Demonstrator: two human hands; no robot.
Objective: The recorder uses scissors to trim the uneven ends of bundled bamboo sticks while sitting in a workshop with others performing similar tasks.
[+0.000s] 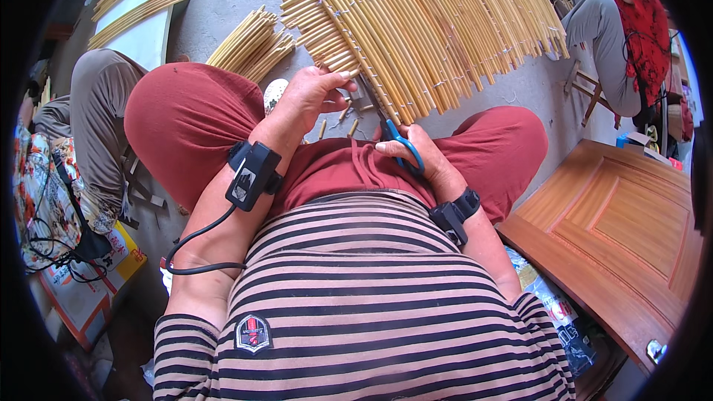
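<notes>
A mat of yellow reed-like sticks (423, 22) bound with rows of white thread spreads out before me. Short stick ends jut from its left side. My left hand (320, 92) pinches one of those ends (350, 73) between thumb and finger near the mat's lower left corner. In my right hand (418, 147) are scissors with blue handles (411, 147). Their blades (374, 97) point up and left along the bound edge, close to the left fingertips. Whether the blades are touching a stick I cannot tell. Cut stick pieces (353, 127) lie on the floor between my hands.
A bundle of loose sticks (250, 44) rests on the concrete floor, left of the mat. More sticks lie on a white board (133, 5). A wooden panelled door (613, 223) is at right. Seated people flank me, one in grey trousers (103, 83) at left.
</notes>
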